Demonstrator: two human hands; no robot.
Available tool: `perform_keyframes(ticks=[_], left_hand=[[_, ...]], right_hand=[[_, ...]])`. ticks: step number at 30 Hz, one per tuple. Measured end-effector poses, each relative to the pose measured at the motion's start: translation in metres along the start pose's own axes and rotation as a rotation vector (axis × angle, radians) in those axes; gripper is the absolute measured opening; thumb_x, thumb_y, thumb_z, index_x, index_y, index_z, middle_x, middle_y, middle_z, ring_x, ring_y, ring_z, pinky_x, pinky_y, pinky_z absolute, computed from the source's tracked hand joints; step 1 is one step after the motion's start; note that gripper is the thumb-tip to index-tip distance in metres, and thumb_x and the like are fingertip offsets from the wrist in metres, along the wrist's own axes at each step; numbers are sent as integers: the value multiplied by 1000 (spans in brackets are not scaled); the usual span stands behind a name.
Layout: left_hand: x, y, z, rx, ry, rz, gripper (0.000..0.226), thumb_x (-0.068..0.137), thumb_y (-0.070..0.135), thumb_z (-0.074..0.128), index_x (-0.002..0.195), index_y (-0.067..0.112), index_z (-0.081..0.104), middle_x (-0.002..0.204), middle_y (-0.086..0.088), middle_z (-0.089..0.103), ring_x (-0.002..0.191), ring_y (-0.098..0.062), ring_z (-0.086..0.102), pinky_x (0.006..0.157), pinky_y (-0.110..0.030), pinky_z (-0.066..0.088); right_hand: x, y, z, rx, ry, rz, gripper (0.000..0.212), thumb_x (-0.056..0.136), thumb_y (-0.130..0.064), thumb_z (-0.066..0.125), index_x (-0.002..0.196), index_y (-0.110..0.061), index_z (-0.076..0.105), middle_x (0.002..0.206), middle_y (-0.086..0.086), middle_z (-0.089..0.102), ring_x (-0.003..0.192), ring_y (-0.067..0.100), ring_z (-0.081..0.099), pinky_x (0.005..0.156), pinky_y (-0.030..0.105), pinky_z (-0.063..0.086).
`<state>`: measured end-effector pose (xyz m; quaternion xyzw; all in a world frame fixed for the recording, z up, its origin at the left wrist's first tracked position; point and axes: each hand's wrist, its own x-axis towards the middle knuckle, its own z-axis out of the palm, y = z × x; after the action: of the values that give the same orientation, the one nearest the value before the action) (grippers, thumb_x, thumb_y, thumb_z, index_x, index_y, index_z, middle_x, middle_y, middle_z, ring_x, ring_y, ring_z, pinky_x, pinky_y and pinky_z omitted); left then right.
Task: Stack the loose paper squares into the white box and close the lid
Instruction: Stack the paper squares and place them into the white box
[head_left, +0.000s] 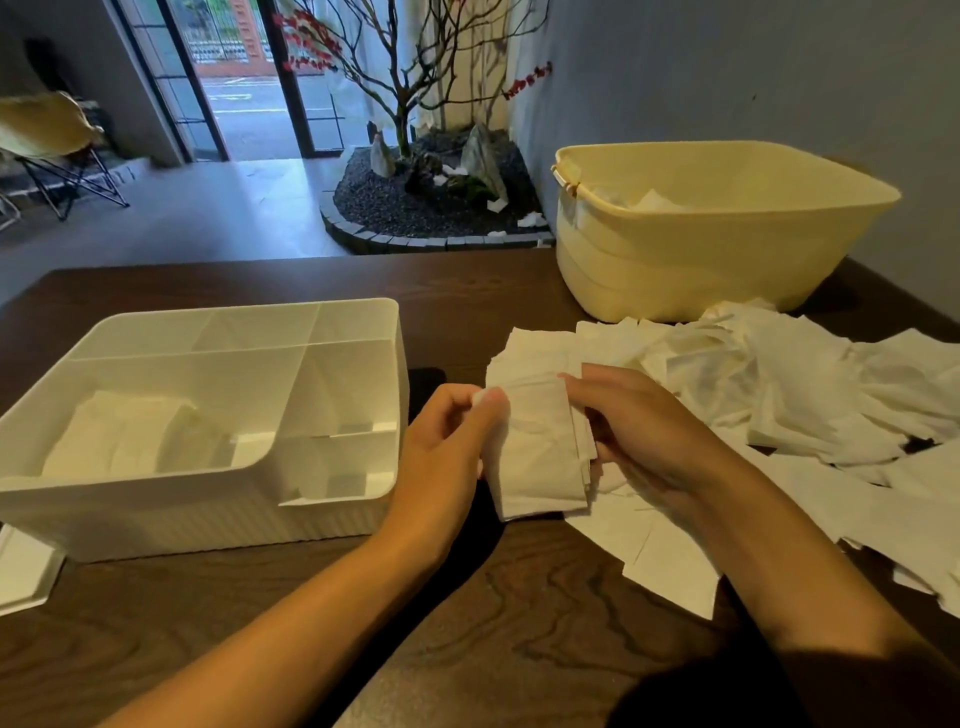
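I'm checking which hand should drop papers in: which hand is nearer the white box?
Left. The left hand pinches the held paper stack just beside the white box at its right wall; the right hand is beyond the stack, over the loose paper squares.

there is one view only, a wide-angle camera worn on the person's head, looking forward and down across the dark wooden table (467, 613) from close above its near edge, so both forearms enter from the bottom of the frame. the left hand (447, 447) and right hand (649, 436) sit near the middle, the white box (208, 514) to the left, and the upper part takes in the floor, a glass door and the grey wall beyond, with straight lines bowing toward the edges
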<state>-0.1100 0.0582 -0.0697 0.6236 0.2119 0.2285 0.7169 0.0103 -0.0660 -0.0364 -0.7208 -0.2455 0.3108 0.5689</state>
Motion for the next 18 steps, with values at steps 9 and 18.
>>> perform_keyframes(ticks=[9,18], left_hand=[[-14,-2,-7,175,-53,141,4,92,18,68,94,17,65,96,-6,69,95,-25,69,77,-38,60],[-13,1,-3,-36,100,133,15,95,32,67,93,18,67,94,-15,69,93,-38,68,79,-62,54]], right_hand=[[1,0,1,41,160,-59,25,102,-23,50,100,-16,74,100,11,74,100,35,68,76,45,52],[-7,-1,-2,96,-37,-98,26,101,-13,51,111,-18,75,107,15,75,107,43,66,95,60,49]])
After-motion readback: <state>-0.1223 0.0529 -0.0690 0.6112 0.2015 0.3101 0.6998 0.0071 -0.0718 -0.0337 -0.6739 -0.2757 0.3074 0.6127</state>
